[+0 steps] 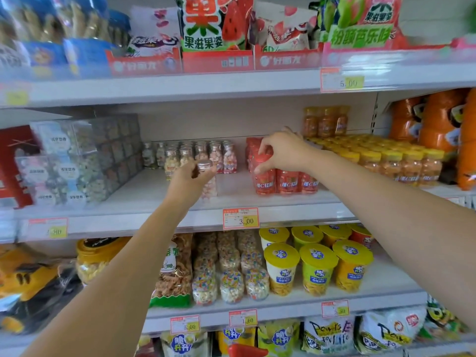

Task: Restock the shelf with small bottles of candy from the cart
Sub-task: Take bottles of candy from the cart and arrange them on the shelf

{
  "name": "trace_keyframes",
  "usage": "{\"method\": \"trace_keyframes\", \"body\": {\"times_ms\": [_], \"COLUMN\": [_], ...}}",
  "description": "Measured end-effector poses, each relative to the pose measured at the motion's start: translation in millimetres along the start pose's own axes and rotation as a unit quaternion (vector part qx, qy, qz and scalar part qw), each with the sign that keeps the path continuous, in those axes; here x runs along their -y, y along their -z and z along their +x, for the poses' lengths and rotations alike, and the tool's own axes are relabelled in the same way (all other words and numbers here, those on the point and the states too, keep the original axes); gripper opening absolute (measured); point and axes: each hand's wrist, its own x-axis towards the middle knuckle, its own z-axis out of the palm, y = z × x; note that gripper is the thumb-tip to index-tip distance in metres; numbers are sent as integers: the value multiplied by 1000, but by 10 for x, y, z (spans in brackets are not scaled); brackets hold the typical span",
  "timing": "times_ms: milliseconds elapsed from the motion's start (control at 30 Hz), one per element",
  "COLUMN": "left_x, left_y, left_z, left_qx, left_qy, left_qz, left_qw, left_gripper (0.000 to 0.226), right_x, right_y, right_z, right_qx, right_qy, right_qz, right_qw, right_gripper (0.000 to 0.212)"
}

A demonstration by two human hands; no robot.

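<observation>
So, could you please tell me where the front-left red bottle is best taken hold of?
By its red cap, from above: the red bottle stands upright with neighbours close beside and behind it, leaving the cap clear. The right hand pinches it there.

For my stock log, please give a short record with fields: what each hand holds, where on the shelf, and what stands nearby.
left hand: grips a small clear bottle with a silver cap and pink and white candy
right hand: fingers pinch the cap of a red bottle, front of its row
place: middle shelf, in front of the silver-capped bottles
neighbours: yellow-capped bottles right of the red ones
price tag: 3.00
</observation>
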Motion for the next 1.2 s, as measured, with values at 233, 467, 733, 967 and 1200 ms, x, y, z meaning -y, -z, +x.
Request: {"method": "trace_keyframes", "body": {"times_ms": [233, 467, 733, 967, 1200], "left_x": [112, 43, -49, -20, 421], "left_y": [-9, 1, 158, 384, 688], "left_z": [117, 58, 119, 193, 238], "left_qx": [15, 61, 94, 240, 124], "left_qy": [19, 14, 69, 10, 56], "left_qz": [-29, -13, -35, 264, 336], "left_qw": [999, 998, 993, 934, 932], "left_gripper": [60, 32, 25, 23, 24], "right_x": [34, 72, 454, 770, 781], "right_y": [71, 22, -147, -317, -541], "right_z": [65, -10, -120, 202, 384], "right_qx": [27, -9, -62, 126, 34], "right_qy": [-5, 6, 101, 116, 59], "right_qz": [3, -4, 140, 185, 223], "right_qw": [1000, 1000, 983, 968, 972], "right_gripper": [47, 52, 52, 56, 40]}}
